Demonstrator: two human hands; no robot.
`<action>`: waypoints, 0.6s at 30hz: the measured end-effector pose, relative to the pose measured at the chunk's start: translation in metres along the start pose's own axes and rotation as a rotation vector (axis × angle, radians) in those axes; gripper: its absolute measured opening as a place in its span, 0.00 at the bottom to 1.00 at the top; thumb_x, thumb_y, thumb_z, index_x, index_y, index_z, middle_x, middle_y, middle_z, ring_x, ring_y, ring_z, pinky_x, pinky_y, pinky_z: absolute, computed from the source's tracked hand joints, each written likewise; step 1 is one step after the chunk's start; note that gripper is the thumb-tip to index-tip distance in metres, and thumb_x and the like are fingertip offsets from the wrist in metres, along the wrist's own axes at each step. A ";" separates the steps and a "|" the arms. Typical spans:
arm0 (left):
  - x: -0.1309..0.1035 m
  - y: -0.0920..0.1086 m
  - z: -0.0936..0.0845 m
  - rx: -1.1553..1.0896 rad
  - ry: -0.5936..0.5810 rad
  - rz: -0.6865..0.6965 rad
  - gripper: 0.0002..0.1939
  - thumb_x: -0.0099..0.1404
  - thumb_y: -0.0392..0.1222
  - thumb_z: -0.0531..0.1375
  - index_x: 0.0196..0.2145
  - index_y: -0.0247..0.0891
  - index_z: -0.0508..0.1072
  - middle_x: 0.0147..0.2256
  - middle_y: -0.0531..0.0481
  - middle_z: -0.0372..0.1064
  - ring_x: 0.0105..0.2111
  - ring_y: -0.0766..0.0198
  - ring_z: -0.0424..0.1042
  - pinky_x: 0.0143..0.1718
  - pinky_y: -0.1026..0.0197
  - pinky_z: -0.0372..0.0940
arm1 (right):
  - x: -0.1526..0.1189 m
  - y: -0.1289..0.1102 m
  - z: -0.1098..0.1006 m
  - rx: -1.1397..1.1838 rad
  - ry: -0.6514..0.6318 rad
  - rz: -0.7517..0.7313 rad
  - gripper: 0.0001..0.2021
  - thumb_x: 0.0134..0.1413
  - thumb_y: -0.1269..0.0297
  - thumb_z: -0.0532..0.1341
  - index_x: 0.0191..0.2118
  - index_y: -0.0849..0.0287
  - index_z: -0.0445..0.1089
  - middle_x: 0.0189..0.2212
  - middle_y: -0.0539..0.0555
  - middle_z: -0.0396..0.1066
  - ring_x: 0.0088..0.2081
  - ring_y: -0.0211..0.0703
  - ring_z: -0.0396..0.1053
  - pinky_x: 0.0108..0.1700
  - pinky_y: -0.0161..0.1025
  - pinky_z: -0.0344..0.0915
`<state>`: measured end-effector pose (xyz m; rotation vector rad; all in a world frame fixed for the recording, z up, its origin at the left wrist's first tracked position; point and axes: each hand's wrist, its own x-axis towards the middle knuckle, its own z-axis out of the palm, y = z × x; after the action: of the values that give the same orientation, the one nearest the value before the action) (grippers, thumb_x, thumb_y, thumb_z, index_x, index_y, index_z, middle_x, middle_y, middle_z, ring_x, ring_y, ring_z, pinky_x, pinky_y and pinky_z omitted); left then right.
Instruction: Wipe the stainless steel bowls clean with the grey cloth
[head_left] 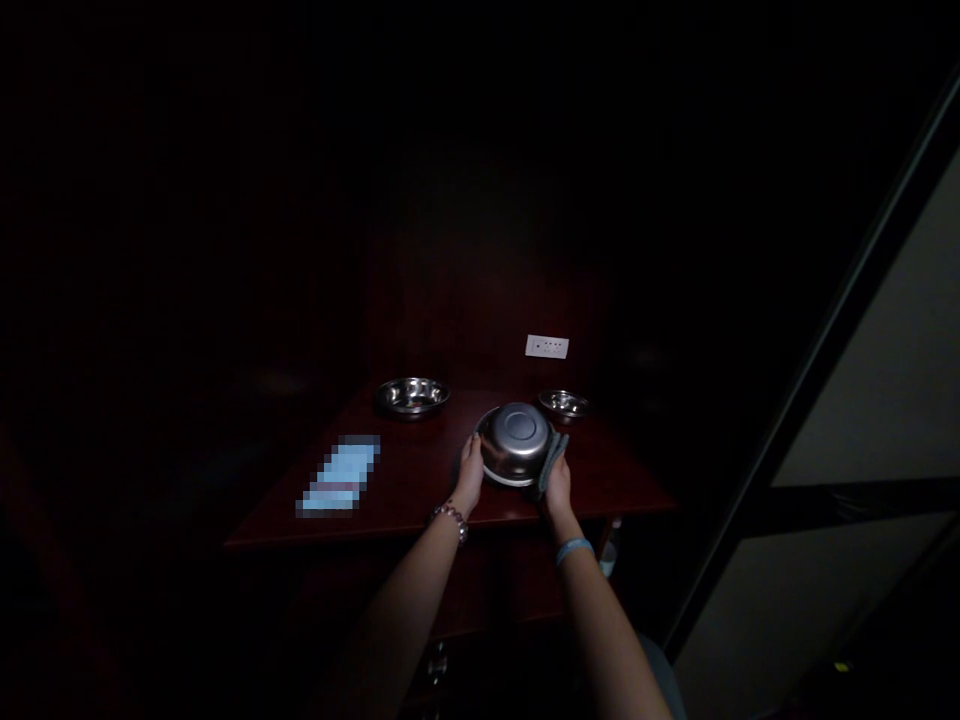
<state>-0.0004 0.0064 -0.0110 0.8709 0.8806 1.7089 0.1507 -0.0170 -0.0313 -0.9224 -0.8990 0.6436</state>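
Observation:
Between my hands is a shiny metal bowl (516, 445), turned so its round base faces me. My left hand (470, 474) grips the bowl's left rim, a beaded bracelet on that wrist. At the right rim, my right hand (557, 485) presses a dark grey-green cloth (551, 464) against the bowl; its wrist wears a light blue band. The bowl is over the front part of a dark red wooden desk (420, 480); whether its lower edge touches the top I cannot tell.
A wide metal bowl (413, 397) stands at the back left and a smaller metal bowl (564, 404) at the back right. A blurred light-blue patch (341, 476) lies left. A white wall socket (547, 347) is behind; a bottle (610, 550) stands below the desk's right edge.

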 end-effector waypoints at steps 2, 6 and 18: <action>-0.001 0.003 -0.001 0.001 0.037 0.032 0.16 0.69 0.52 0.59 0.42 0.37 0.77 0.49 0.39 0.79 0.53 0.54 0.76 0.61 0.50 0.65 | 0.002 0.001 0.001 -0.019 0.004 0.038 0.31 0.66 0.43 0.50 0.58 0.64 0.72 0.56 0.67 0.76 0.57 0.50 0.75 0.63 0.50 0.66; -0.005 0.010 -0.001 0.023 0.091 0.070 0.18 0.67 0.54 0.59 0.37 0.35 0.78 0.40 0.41 0.80 0.44 0.55 0.77 0.54 0.51 0.69 | 0.005 0.000 0.001 -0.056 0.170 0.126 0.29 0.66 0.46 0.48 0.54 0.64 0.73 0.54 0.66 0.77 0.56 0.52 0.76 0.64 0.52 0.65; -0.008 0.012 0.003 0.091 0.095 0.138 0.17 0.65 0.53 0.59 0.28 0.36 0.75 0.29 0.47 0.74 0.33 0.59 0.73 0.43 0.56 0.69 | -0.003 -0.021 0.002 -0.035 0.032 -0.018 0.31 0.69 0.44 0.45 0.61 0.63 0.68 0.60 0.61 0.72 0.63 0.48 0.69 0.69 0.50 0.58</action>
<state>-0.0012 -0.0043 -0.0005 0.9362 0.9874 1.8537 0.1492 -0.0281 -0.0131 -0.9523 -0.8920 0.5975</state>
